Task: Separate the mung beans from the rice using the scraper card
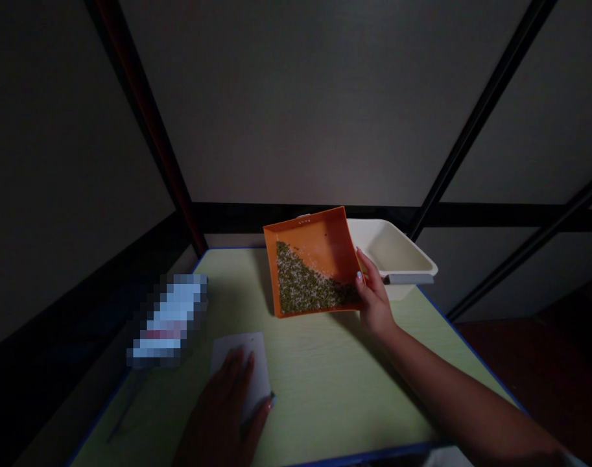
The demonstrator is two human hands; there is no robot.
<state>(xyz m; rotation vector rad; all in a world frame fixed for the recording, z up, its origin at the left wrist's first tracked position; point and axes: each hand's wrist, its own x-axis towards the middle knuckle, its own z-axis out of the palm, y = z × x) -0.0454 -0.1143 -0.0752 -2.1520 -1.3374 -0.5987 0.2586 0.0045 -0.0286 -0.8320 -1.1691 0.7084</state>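
The pixelated blue-white rectangular object [172, 318] at the table's left is unidentifiable. Near wall of the cream rectangular plastic basin [397, 250] partly hidden by the right hand [376, 301]; left hand [227, 402] covers part of the flat white rectangular item [257, 363], cut off below

Dim grey panelled walls [305, 104]

We look out from the head, forward and down. The green surface [319, 376] is close below us, with the wall [305, 104] behind it. We have one view.
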